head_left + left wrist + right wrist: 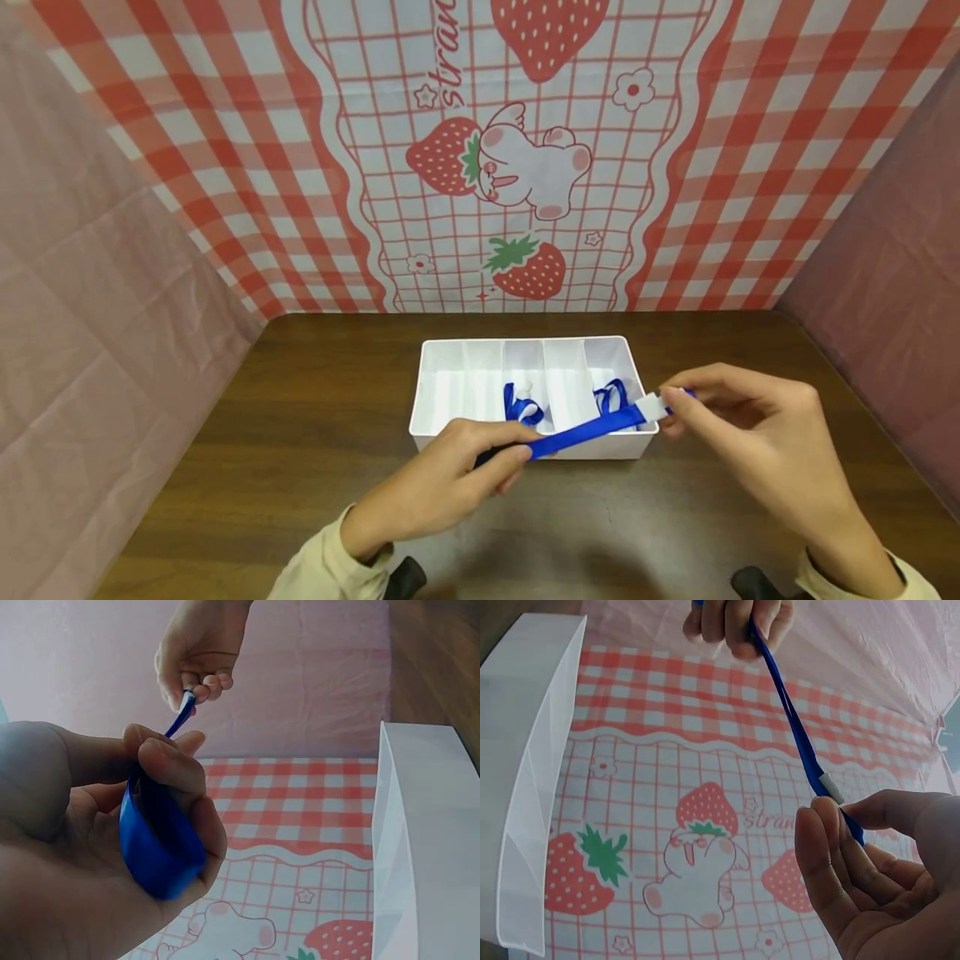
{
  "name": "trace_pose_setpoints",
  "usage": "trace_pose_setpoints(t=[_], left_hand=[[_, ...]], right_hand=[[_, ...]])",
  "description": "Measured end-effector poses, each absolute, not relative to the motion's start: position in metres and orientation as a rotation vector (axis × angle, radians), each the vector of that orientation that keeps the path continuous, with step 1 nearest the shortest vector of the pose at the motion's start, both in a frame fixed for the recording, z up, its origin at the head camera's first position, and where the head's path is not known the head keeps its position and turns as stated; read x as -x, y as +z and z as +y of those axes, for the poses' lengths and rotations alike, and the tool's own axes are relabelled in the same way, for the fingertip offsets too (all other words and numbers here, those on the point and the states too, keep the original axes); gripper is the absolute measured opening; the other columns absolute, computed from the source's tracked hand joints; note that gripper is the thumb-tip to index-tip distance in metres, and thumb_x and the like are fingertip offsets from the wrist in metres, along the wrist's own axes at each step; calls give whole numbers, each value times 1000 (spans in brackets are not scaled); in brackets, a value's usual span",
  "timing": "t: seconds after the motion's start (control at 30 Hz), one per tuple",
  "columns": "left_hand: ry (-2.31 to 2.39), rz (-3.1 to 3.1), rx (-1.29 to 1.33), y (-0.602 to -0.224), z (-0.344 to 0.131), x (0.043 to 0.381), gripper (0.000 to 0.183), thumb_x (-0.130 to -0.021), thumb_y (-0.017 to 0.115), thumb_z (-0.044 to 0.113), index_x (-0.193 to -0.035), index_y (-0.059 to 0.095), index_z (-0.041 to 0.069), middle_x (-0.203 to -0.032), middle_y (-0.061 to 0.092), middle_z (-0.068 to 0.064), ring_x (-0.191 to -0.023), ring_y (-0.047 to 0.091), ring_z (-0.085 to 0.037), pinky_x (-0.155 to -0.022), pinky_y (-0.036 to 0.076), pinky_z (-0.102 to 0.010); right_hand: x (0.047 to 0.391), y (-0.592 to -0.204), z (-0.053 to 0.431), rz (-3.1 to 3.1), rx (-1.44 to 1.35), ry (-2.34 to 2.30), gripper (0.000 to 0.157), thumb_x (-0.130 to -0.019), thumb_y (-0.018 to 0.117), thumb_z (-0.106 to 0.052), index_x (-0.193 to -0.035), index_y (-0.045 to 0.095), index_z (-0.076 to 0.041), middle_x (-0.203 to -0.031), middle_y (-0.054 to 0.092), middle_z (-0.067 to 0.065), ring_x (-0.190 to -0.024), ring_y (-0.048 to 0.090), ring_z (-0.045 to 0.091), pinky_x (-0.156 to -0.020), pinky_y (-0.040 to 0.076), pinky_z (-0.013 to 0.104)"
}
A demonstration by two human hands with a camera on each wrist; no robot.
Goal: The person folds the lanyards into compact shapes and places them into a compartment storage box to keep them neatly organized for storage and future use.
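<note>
A blue lanyard (585, 432) stretches taut between the two hands in the head view, over the front rim of a white divided box (465, 346). My left hand (468, 462) grips it at its lower left end. In the left wrist view, a folded loop of the blue strap (161, 851) curls inside that palm. With thumb and fingers, my right hand (765, 437) pinches the other end, right beside a white fitting (651, 407). In the right wrist view, a short blue end (853, 827) passes between the right fingers, beyond the white fitting.
Inside the box, a coiled blue strap (525, 410) with a white piece lies in a middle compartment, and another blue strap (611, 393) in the rightmost one. A strawberry-print cloth (487, 250) hangs behind the brown table (300, 417); pinkish cloths flank it.
</note>
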State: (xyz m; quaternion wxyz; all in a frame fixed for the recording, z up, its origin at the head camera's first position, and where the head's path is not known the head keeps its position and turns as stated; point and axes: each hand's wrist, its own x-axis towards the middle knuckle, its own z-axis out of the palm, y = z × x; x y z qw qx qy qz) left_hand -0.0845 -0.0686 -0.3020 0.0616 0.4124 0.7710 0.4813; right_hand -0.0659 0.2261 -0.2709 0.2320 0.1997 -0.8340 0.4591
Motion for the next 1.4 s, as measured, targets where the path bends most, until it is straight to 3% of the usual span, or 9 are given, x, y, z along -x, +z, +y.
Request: trace_pose_setpoints(t=[0.2,0.6,0.87,1.3,1.4], left_hand=[[1451,2331,-1230,-299,-70,84,21,-106,48,17,-107,67,9,-69,52,9,-62,46,1,-60,43,-19],[1460,2354,-1235,-299,-73,84,18,-106,50,16,-103,67,11,-66,51,13,-59,44,2,-57,40,-17],[1457,2346,-1180,-295,-76,84,20,-106,51,20,-109,69,11,-62,51,13,-55,43,2,-54,38,-17],[1417,2278,-1211,-292,-80,82,22,-106,50,17,-119,65,8,-69,58,10,-62,49,1,-58,42,-18],[1431,2271,-1196,-291,-80,82,25,-107,48,18,-127,62,14,-68,59,9,-61,50,0,-57,44,-19]], right_hand=[[70,-271,235,-2303,-495,1222,20,-83,75,8,-93,74,-10,-67,71,0,-56,66,7,-45,42,22],[82,-272,247,-2329,-391,1172,17,-83,78,1,-91,75,-14,-64,70,-1,-52,65,7,-46,43,19],[91,-277,256,-2350,-319,1148,12,-84,79,-3,-91,76,-12,-65,71,-1,-54,66,6,-48,44,17],[98,-280,262,-2386,-293,1136,8,-85,78,-7,-92,76,-11,-65,71,-1,-55,67,7,-51,44,16],[99,-281,263,-2395,-293,1127,8,-86,78,-7,-92,76,-11,-65,71,-2,-55,67,8,-52,44,16]])
